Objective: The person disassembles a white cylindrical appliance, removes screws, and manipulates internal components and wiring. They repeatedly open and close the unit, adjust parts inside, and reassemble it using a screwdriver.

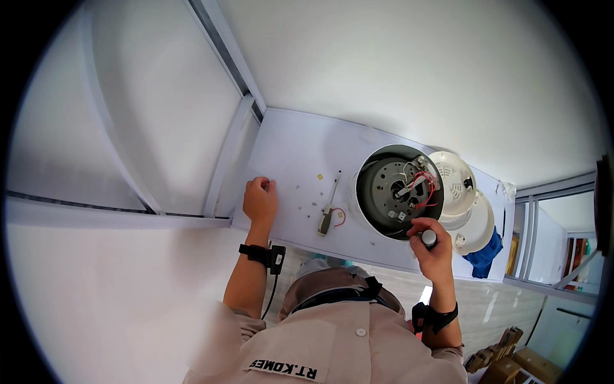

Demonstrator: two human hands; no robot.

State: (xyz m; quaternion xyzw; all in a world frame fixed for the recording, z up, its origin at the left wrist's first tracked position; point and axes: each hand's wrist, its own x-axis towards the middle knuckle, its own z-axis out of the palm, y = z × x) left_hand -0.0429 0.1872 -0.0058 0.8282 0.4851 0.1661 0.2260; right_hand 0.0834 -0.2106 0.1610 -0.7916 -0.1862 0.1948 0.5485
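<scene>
A round appliance housing (376, 203) with a pale rim and dark inside lies open on the table, showing a metal plate, red wires (432, 185) and white wires. My right hand (436, 255) is at its near right rim, closed around a tool with a round, grey-ended handle (429, 238), seen end-on; its tip cannot be made out. My left hand (260, 200) rests at the table's left edge, fingers curled together; whatever they may hold is hidden. Between the hands lies a screwdriver (325, 221) with a grey handle, beside a short red wire (342, 219).
Two white round plastic covers (455, 173) (481, 227) lie right of the housing, beside a blue bag or cloth (484, 256). Several small screws and a yellow piece (320, 176) are scattered on the pale table (288, 137). Walls stand behind and left; cardboard boxes (502, 371) sit lower right.
</scene>
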